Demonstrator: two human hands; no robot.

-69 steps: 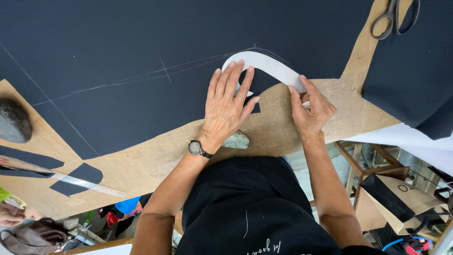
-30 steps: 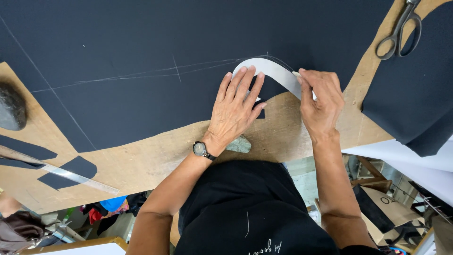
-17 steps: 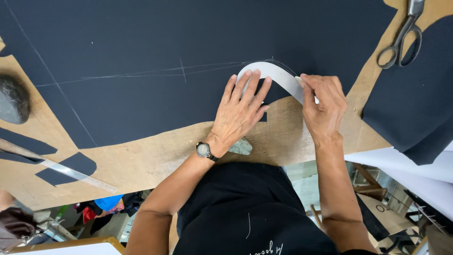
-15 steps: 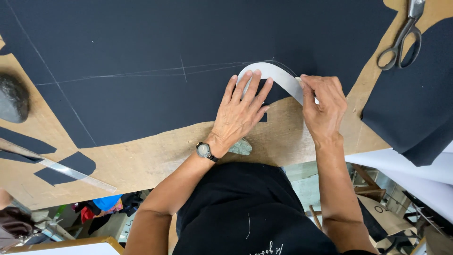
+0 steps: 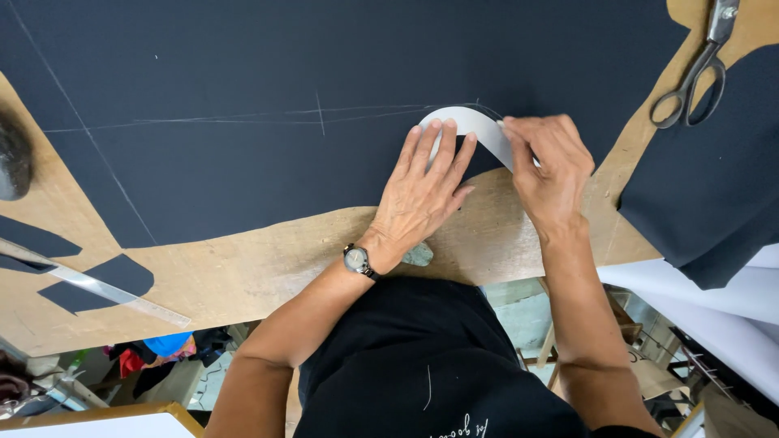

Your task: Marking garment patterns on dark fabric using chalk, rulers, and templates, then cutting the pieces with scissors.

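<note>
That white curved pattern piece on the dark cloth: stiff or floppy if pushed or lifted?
Probably thin card: the white curved pattern piece lies flat and holds a clean arc, so fairly stiff but bendable. Likely light and prone to sliding on the dark cloth, since the left hand presses it down while the right hand works its edge.

The lower end of the white curved pattern piece [image 5: 466, 126] is covered by the right hand [image 5: 548, 166], and its middle by the fingers of the left hand [image 5: 422, 191]. What is pinched in the right hand cannot be told. The scissors [image 5: 696, 69] and the metal ruler [image 5: 89, 284] are cut by the frame edges.
</note>
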